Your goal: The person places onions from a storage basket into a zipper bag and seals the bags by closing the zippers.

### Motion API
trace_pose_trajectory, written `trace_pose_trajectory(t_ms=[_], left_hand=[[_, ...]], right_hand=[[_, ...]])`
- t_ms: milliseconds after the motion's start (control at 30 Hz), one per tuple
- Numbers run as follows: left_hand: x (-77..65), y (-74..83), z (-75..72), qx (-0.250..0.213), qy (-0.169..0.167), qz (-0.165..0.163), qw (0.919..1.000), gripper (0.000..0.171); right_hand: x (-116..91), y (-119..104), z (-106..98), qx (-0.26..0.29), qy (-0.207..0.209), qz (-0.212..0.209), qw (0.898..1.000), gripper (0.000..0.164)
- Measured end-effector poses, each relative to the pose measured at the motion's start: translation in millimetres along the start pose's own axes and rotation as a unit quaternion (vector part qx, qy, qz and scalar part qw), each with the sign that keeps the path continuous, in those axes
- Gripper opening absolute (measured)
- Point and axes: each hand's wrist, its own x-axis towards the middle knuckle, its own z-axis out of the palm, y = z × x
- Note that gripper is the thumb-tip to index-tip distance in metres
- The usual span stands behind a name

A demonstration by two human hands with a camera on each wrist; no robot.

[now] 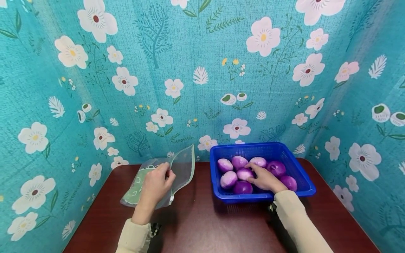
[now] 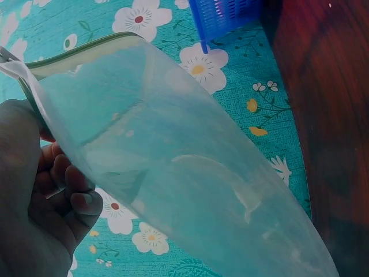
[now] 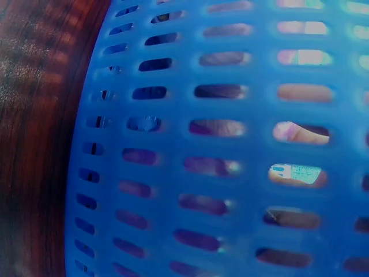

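My left hand (image 1: 157,182) pinches the edge of a clear zip bag (image 1: 183,168) with a pale green print. In the left wrist view the bag (image 2: 173,156) hangs with its mouth spread, and the slider is at its top corner. Inside a blue plastic basket (image 1: 262,197) lie several purple-skinned red onions, some with paler patches. My right hand (image 1: 265,179) reaches over the basket's near rim, its fingers and thumb around a red onion (image 1: 244,174) in the middle. The right wrist view shows mostly the slotted basket wall (image 3: 259,144), which hides most of that hand.
Both the bag and the basket are on a dark red-brown table (image 1: 202,225), the bag at left and the basket at right. A teal flowered cloth (image 1: 202,105) hangs behind the table and along both sides.
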Motion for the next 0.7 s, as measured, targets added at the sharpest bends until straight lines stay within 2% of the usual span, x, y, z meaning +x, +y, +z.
trace_pose_trajectory(t_ms=[300,533,700], left_hand=[[-1.7,0.1,-1.1,-0.002,-0.003,-0.006,1.0,0.022],[-1.1,-0.7,-3.4,0.0,0.013,0.007,0.9999,0.022],[-1.4,-2.7,-3.5,0.003,0.021,0.011,0.9997,0.023]], right_hand=[[-2,1,0,0.019,0.015,-0.012,1.0,0.047],[-5,-1,-4,0.049,0.05,-0.048,0.996,0.047],[-7,-6,-10,0.063,0.061,-0.045,0.995,0.047]])
